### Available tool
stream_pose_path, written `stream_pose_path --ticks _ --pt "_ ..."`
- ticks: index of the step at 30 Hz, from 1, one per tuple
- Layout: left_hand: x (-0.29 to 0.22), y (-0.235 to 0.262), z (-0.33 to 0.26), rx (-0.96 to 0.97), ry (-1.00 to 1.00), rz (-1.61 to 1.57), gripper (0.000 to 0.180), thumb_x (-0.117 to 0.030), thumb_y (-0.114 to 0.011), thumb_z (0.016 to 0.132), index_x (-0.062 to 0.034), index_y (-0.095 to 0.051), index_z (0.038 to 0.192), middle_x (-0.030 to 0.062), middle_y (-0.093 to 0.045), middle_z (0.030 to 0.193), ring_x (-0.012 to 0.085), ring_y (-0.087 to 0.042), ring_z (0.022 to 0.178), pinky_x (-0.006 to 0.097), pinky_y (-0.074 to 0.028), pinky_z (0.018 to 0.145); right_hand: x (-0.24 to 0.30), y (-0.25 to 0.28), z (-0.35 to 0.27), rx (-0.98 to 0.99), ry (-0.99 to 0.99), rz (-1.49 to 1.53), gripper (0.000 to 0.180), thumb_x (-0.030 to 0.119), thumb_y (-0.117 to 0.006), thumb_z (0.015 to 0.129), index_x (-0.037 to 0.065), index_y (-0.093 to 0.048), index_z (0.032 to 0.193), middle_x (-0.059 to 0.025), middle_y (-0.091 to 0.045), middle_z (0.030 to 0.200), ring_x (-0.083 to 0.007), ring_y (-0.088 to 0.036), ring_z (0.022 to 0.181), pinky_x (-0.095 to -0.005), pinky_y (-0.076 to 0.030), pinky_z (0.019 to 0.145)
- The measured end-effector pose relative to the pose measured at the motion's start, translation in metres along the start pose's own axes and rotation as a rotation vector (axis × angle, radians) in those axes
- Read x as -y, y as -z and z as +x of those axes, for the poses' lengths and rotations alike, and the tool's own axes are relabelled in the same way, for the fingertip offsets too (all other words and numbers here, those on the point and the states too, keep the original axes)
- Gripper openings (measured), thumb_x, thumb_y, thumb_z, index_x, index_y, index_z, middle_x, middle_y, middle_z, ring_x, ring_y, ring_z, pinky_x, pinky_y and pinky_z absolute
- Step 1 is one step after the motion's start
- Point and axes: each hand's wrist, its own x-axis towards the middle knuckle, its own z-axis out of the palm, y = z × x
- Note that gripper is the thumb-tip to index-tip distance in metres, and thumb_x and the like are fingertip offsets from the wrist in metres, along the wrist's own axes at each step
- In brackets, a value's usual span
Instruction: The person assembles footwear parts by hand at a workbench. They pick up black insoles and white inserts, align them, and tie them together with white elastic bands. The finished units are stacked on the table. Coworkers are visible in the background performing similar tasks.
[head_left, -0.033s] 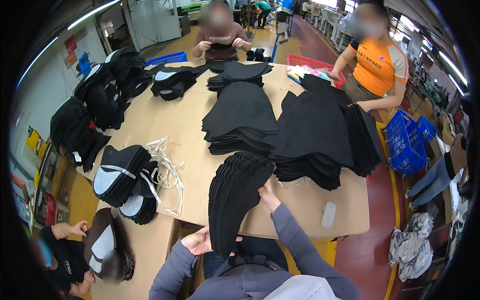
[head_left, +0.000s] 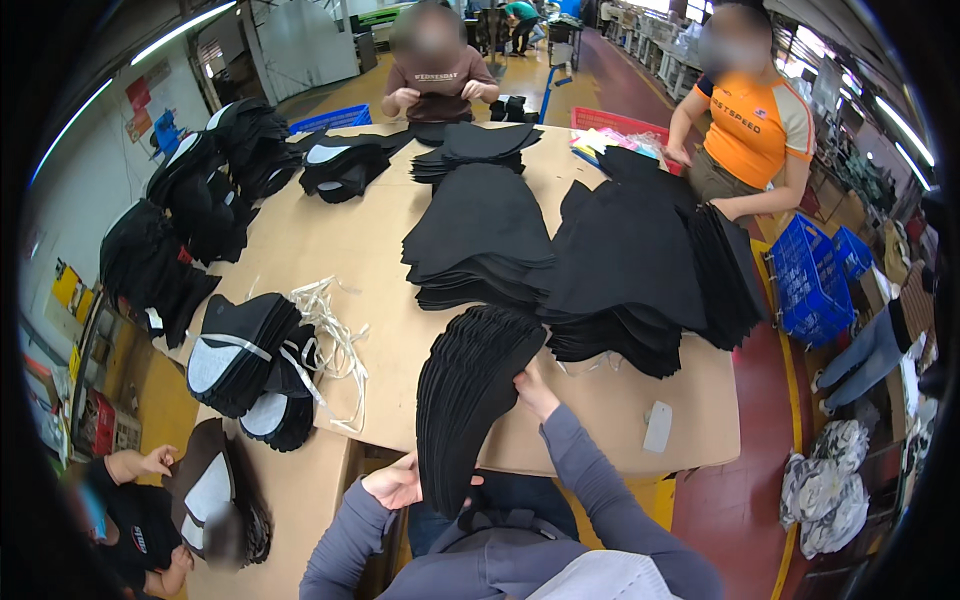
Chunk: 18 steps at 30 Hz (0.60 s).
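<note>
almost nothing has been changed since the picture just before: a fanned stack of black pieces [head_left: 470, 385] is kept in the same slant in front of the body, at the near edge of the table [head_left: 700, 420], and its pieces are seen gathered along one curved bundle. its lower end is cupped by the left hand [head_left: 395, 483], with fingertips shown past the far side, while its right edge is pinched by the right hand [head_left: 537, 392], the fingers behind being hidden. the two hands are held apart from each other, both closed on the stack. whether any weight is taken by the table cannot be told. by this steadiness, the work in hand is judged to be paused at a hold, with no piece seen parted from the rest. just beyond, a pile of broad black panels [head_left: 480, 225] and a wider pile [head_left: 625, 255] are left untouched by either hand. the one clear shift is found at the far right, where a hand of a co-worker in orange [head_left: 678, 153] has been drawn slightly back from the coloured papers [head_left: 625, 142]; the held stack is not affected.
</note>
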Motion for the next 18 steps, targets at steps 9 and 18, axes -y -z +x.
stream_pose_path --ticks 9,18 --pt "0.031 0.025 0.003 -0.230 -0.194 0.182 0.083 0.000 -0.080 0.067 0.0044 -0.038 0.139 0.0189 -0.049 0.135 0.0325 -0.056 0.109 0.048 -0.053 0.091 -0.002 -0.028 0.000 -0.012 -0.294 -0.306 0.032 0.009 -0.065 0.086 -0.005 -0.061 0.115 -0.0108 -0.068 0.103 -0.0175 -0.060 0.098 -0.0327 -0.048 0.088" --pt "0.040 0.022 0.022 -0.495 -0.314 0.329 0.069 0.003 -0.076 0.063 0.0017 -0.049 0.126 0.0101 -0.057 0.106 0.0217 -0.059 0.085 0.038 -0.054 0.075 -0.009 -0.026 0.017 0.111 -0.232 -0.500 0.038 0.012 -0.067 0.088 -0.001 -0.058 0.122 -0.0131 -0.066 0.113 -0.0178 -0.059 0.107 -0.0336 -0.048 0.088"
